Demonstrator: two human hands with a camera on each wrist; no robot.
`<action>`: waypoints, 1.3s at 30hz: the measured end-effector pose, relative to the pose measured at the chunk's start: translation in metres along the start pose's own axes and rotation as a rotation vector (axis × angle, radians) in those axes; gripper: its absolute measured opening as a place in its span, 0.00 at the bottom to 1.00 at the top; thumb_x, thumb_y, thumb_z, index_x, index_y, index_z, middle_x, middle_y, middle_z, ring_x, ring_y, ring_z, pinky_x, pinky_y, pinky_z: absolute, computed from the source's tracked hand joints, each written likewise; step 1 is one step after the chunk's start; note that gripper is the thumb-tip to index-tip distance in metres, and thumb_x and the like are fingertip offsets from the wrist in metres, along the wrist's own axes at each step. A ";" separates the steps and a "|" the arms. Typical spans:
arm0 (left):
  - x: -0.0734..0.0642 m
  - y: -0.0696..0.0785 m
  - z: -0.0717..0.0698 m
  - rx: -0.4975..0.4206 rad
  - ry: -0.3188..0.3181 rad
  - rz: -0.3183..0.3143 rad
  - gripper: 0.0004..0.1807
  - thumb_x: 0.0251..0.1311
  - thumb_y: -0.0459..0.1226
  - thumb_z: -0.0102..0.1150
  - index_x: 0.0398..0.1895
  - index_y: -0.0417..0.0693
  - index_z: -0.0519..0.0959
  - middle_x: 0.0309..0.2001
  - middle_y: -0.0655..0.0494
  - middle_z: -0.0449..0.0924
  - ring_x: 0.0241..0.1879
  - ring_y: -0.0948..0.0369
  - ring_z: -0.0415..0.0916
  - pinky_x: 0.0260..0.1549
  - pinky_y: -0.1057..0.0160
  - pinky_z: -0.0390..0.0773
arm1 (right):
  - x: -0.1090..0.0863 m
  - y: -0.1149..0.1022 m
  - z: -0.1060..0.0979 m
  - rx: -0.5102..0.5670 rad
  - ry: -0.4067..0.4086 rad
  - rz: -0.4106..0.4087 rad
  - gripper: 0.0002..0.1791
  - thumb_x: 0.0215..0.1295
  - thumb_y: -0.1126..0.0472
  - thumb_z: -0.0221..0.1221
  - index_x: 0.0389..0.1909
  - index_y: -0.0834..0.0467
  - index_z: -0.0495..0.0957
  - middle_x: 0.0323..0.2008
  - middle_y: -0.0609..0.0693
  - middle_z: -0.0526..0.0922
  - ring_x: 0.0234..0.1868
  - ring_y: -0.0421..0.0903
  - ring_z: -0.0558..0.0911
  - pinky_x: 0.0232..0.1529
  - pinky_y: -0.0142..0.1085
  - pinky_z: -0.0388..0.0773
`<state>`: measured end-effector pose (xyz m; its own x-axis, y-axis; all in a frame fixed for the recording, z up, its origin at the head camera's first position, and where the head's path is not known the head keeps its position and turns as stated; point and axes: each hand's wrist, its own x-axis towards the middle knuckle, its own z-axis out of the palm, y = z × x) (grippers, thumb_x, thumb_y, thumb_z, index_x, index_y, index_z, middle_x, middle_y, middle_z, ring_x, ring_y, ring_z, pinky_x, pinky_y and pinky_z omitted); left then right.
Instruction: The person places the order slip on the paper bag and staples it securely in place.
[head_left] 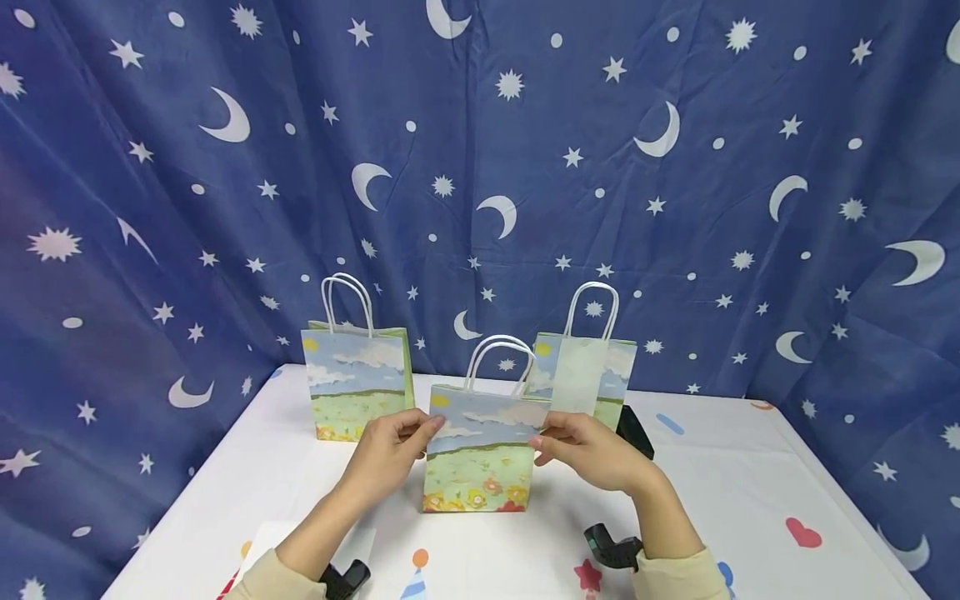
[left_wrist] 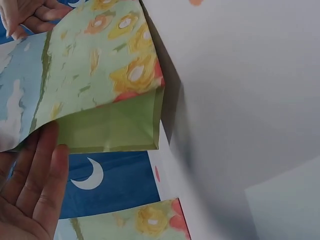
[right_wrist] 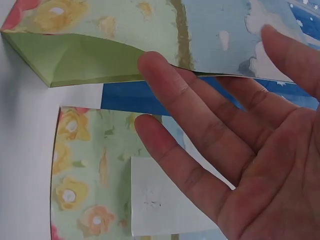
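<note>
A small paper gift bag (head_left: 480, 467) with a painted sky, meadow and flowers stands upright in front of me, its white twisted handles up. At its left edge my left hand (head_left: 392, 454) holds it, thumb on the front panel and fingers behind the side. My right hand (head_left: 592, 452) grips the opposite edge in the same way, its thumb near the front. In the left wrist view, the bag's green side panel (left_wrist: 110, 127) is folded inward above the fingers. The right wrist view shows the right fingers (right_wrist: 172, 82) along the other side panel.
Two matching bags stand farther back: one at left (head_left: 356, 375), another at right (head_left: 618, 367) with a white paper (head_left: 577, 371) on its front. A black object (head_left: 635, 432) lies beside the right one. White paper (head_left: 262, 537) lies near my left forearm. A starry blue curtain (head_left: 465, 108) hangs behind.
</note>
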<state>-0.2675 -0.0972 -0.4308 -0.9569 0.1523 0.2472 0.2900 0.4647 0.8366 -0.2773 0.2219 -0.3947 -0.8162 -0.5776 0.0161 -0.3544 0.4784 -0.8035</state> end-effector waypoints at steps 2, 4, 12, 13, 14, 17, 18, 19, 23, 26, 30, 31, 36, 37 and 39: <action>0.000 -0.001 0.000 0.008 -0.013 0.006 0.20 0.73 0.57 0.55 0.28 0.58 0.83 0.20 0.58 0.76 0.21 0.65 0.69 0.26 0.67 0.68 | 0.000 0.000 -0.001 0.005 0.000 -0.002 0.18 0.81 0.50 0.53 0.43 0.63 0.79 0.45 0.55 0.88 0.47 0.53 0.90 0.55 0.52 0.80; 0.001 -0.001 0.001 0.013 -0.025 0.005 0.22 0.74 0.57 0.55 0.26 0.56 0.80 0.19 0.57 0.73 0.20 0.65 0.66 0.26 0.67 0.66 | 0.000 0.001 -0.002 0.012 0.000 0.007 0.20 0.82 0.50 0.51 0.43 0.63 0.79 0.46 0.56 0.87 0.48 0.54 0.90 0.57 0.56 0.79; 0.003 -0.004 0.001 0.016 -0.058 -0.014 0.24 0.75 0.57 0.53 0.23 0.54 0.77 0.25 0.48 0.81 0.24 0.61 0.74 0.29 0.65 0.71 | 0.003 0.002 -0.003 0.003 0.021 0.024 0.21 0.83 0.49 0.49 0.40 0.61 0.80 0.39 0.55 0.88 0.42 0.51 0.91 0.54 0.54 0.82; 0.004 -0.004 0.001 0.009 -0.064 -0.016 0.25 0.75 0.56 0.53 0.23 0.53 0.77 0.25 0.46 0.81 0.25 0.59 0.75 0.29 0.65 0.72 | 0.003 0.002 -0.003 0.001 0.023 0.026 0.22 0.83 0.49 0.49 0.39 0.61 0.81 0.38 0.55 0.89 0.41 0.50 0.91 0.54 0.52 0.82; 0.004 -0.004 0.001 0.002 -0.070 -0.019 0.25 0.75 0.56 0.53 0.23 0.52 0.77 0.25 0.46 0.81 0.26 0.57 0.76 0.29 0.65 0.73 | 0.003 0.002 -0.003 0.001 0.024 0.028 0.22 0.83 0.49 0.49 0.38 0.61 0.81 0.37 0.55 0.89 0.40 0.50 0.90 0.53 0.51 0.82; 0.005 -0.004 0.000 -0.020 -0.088 -0.039 0.25 0.75 0.56 0.54 0.23 0.49 0.77 0.26 0.46 0.80 0.29 0.53 0.80 0.32 0.64 0.77 | 0.004 0.003 -0.002 0.006 0.028 0.036 0.22 0.83 0.49 0.49 0.36 0.61 0.81 0.36 0.56 0.88 0.38 0.47 0.90 0.52 0.49 0.83; 0.005 -0.004 0.000 -0.025 -0.094 -0.047 0.26 0.75 0.56 0.54 0.24 0.49 0.77 0.26 0.47 0.80 0.30 0.52 0.81 0.33 0.64 0.80 | 0.005 0.003 -0.002 0.007 0.032 0.036 0.22 0.83 0.49 0.50 0.36 0.61 0.81 0.35 0.56 0.88 0.38 0.47 0.90 0.51 0.47 0.83; 0.005 -0.004 -0.001 -0.032 -0.099 -0.056 0.26 0.74 0.56 0.54 0.24 0.48 0.77 0.27 0.48 0.80 0.31 0.53 0.82 0.34 0.64 0.81 | 0.005 0.003 -0.001 0.008 0.037 0.033 0.22 0.83 0.49 0.50 0.35 0.61 0.81 0.35 0.56 0.88 0.37 0.47 0.90 0.50 0.46 0.83; 0.006 -0.005 -0.002 -0.039 -0.106 -0.084 0.25 0.74 0.56 0.54 0.25 0.50 0.78 0.28 0.50 0.79 0.32 0.58 0.83 0.38 0.60 0.86 | 0.010 0.004 0.002 0.006 0.059 0.014 0.22 0.83 0.50 0.50 0.33 0.60 0.81 0.31 0.56 0.87 0.34 0.49 0.88 0.46 0.42 0.84; 0.006 -0.005 -0.004 -0.034 -0.103 -0.090 0.24 0.74 0.57 0.55 0.25 0.52 0.80 0.28 0.51 0.80 0.33 0.58 0.84 0.39 0.60 0.85 | 0.011 0.004 0.004 -0.005 0.073 0.008 0.22 0.83 0.51 0.50 0.32 0.59 0.81 0.30 0.55 0.86 0.33 0.50 0.87 0.43 0.40 0.84; 0.007 -0.004 -0.004 -0.030 -0.106 -0.091 0.22 0.73 0.57 0.55 0.27 0.54 0.82 0.28 0.52 0.81 0.33 0.57 0.84 0.38 0.61 0.85 | 0.011 0.003 0.003 -0.034 0.087 0.012 0.21 0.83 0.50 0.50 0.32 0.57 0.82 0.29 0.52 0.85 0.33 0.49 0.86 0.41 0.37 0.83; 0.007 -0.004 -0.004 -0.033 -0.110 -0.092 0.22 0.73 0.57 0.56 0.27 0.55 0.83 0.28 0.52 0.81 0.33 0.57 0.85 0.39 0.60 0.85 | 0.010 0.003 0.002 -0.042 0.089 0.013 0.21 0.83 0.50 0.50 0.32 0.57 0.83 0.29 0.52 0.85 0.33 0.48 0.86 0.41 0.36 0.82; 0.007 -0.004 -0.006 -0.031 -0.136 -0.086 0.20 0.73 0.57 0.56 0.29 0.57 0.83 0.29 0.54 0.82 0.36 0.58 0.85 0.41 0.57 0.86 | 0.007 0.001 0.000 -0.074 0.097 0.016 0.20 0.82 0.49 0.51 0.33 0.54 0.83 0.30 0.51 0.85 0.35 0.46 0.85 0.43 0.37 0.80; 0.007 -0.004 -0.007 -0.026 -0.142 -0.082 0.20 0.73 0.57 0.56 0.29 0.58 0.83 0.29 0.55 0.82 0.37 0.57 0.86 0.41 0.57 0.85 | 0.006 0.001 0.000 -0.081 0.098 0.018 0.19 0.82 0.49 0.52 0.33 0.54 0.83 0.31 0.51 0.85 0.35 0.46 0.85 0.42 0.37 0.80; 0.007 -0.004 -0.009 -0.008 -0.153 -0.072 0.19 0.73 0.57 0.56 0.30 0.59 0.83 0.30 0.57 0.83 0.38 0.55 0.86 0.40 0.58 0.84 | 0.006 0.000 -0.001 -0.092 0.101 0.020 0.19 0.81 0.49 0.53 0.32 0.54 0.83 0.31 0.51 0.85 0.36 0.46 0.84 0.42 0.38 0.78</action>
<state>-0.2750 -0.1056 -0.4282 -0.9619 0.2502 0.1101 0.2206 0.4727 0.8532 -0.2826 0.2192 -0.3943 -0.8637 -0.4999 0.0641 -0.3742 0.5508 -0.7460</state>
